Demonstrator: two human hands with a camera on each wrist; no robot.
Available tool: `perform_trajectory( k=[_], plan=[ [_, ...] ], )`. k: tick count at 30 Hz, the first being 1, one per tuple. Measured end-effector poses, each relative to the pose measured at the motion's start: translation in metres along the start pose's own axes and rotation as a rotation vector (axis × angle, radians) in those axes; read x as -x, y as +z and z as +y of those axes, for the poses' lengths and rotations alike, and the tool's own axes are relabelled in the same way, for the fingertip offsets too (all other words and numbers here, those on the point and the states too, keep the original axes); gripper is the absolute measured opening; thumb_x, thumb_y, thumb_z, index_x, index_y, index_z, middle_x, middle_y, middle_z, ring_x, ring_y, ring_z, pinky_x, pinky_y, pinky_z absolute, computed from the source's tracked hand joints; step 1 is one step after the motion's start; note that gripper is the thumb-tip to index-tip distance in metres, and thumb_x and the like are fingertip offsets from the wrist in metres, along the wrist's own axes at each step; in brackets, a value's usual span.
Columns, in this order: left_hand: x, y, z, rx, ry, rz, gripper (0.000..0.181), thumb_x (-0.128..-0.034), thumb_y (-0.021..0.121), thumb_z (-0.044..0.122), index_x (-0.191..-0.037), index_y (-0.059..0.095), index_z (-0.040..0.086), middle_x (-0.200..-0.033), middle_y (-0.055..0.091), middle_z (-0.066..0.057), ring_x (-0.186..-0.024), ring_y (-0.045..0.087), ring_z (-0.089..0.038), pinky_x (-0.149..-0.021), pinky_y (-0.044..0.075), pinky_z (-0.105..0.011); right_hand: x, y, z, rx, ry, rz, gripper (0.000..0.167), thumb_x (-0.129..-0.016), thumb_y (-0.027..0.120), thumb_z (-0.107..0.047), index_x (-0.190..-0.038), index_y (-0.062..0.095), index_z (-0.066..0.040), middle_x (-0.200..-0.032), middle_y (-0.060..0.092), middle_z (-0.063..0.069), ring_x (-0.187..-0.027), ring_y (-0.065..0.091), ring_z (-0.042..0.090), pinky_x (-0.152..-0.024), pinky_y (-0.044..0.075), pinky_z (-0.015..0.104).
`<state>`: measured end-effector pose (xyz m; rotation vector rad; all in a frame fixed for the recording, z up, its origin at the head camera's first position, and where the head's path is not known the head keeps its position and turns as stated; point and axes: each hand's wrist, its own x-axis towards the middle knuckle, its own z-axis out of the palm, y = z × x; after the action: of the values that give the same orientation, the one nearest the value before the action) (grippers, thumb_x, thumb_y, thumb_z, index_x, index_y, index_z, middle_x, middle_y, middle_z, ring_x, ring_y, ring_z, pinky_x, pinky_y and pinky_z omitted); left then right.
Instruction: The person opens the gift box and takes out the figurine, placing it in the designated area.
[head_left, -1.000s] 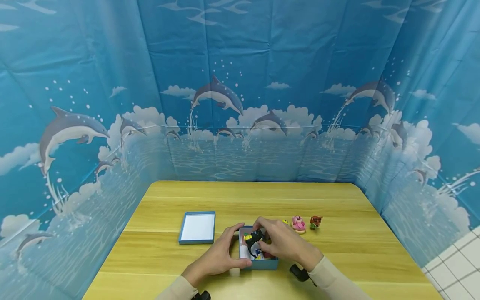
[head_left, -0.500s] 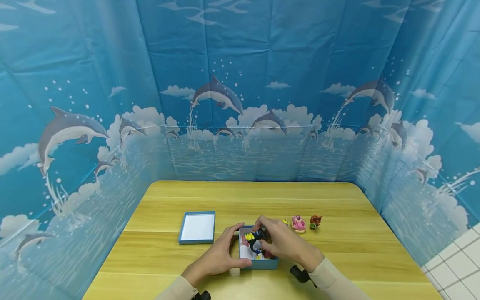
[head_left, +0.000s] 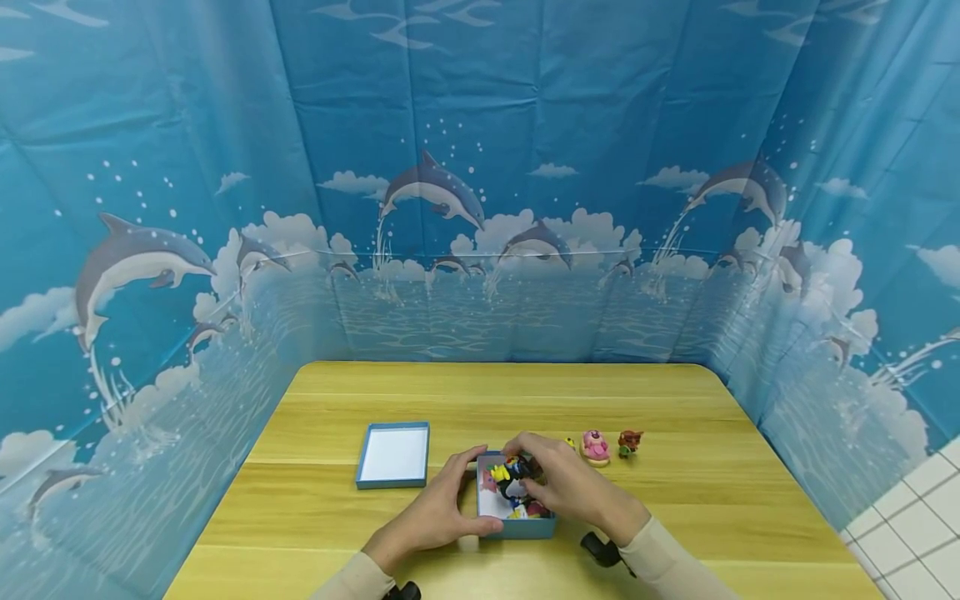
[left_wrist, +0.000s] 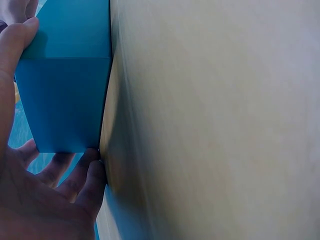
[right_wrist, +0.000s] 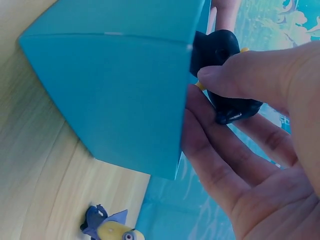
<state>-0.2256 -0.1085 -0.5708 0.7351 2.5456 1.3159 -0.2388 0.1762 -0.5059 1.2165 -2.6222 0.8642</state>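
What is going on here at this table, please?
A person's left hand grips the box, and the right hand holds a black toy at its open top. Other toys are in the box. The lid lies to the left; a pink toy stands on the table to the right.

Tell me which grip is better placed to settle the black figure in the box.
Probably the right grip: it pinches the black figure at the open top of the box, whereas the left grip holds the box at its left side.

The right hand (head_left: 567, 479) seemingly half-hides the black figure (right_wrist: 217, 47).
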Motion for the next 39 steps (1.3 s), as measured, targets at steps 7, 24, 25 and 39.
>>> perform_trajectory(
  k=[7,24,25,39],
  plan=[
    [0.0003,0.0001,0.0008,0.008,0.006,-0.004,0.114,-0.0990,0.090,0.062,-0.187,0.024,0.029,-0.184,0.042,-0.011,-0.164,0.055,-0.034,-0.133,0.047,-0.068,0.0017,-0.0013,-0.0012,-0.005,-0.018,-0.016,0.042,-0.103,0.082,0.007,-0.138,0.081,-0.015,-0.134,0.081,0.005,-0.115,0.080,0.019,-0.089,0.071,0.039],
    [0.0000,-0.0002,0.0015,0.024,-0.002,0.002,0.113,-0.0979,0.093,0.060,-0.185,0.025,0.038,-0.181,0.044,-0.011,-0.163,0.056,-0.033,-0.134,0.045,-0.069,0.0078,0.0003,0.0009,-0.035,-0.032,0.060,0.041,-0.099,0.084,0.009,-0.132,0.082,-0.016,-0.131,0.078,0.002,-0.106,0.078,0.012,-0.084,0.070,0.035],
    [0.0000,-0.0002,0.0016,0.023,-0.003,0.002,0.113,-0.0979,0.093,0.060,-0.185,0.025,0.037,-0.181,0.045,-0.011,-0.163,0.055,-0.033,-0.134,0.045,-0.069,0.0081,0.0001,0.0006,-0.037,-0.030,0.061,0.040,-0.100,0.086,0.007,-0.132,0.081,-0.016,-0.131,0.078,0.002,-0.105,0.077,0.013,-0.083,0.070,0.036],
    [-0.0002,-0.0007,0.0021,0.018,0.004,0.000,0.115,-0.0988,0.092,0.059,-0.186,0.025,0.026,-0.181,0.045,-0.009,-0.162,0.056,-0.031,-0.133,0.046,-0.067,0.0091,-0.0008,0.0004,-0.053,-0.061,0.144,0.020,-0.107,0.088,-0.027,-0.126,0.084,-0.020,-0.127,0.079,-0.004,-0.110,0.080,0.014,-0.092,0.070,0.034]
  ],
)
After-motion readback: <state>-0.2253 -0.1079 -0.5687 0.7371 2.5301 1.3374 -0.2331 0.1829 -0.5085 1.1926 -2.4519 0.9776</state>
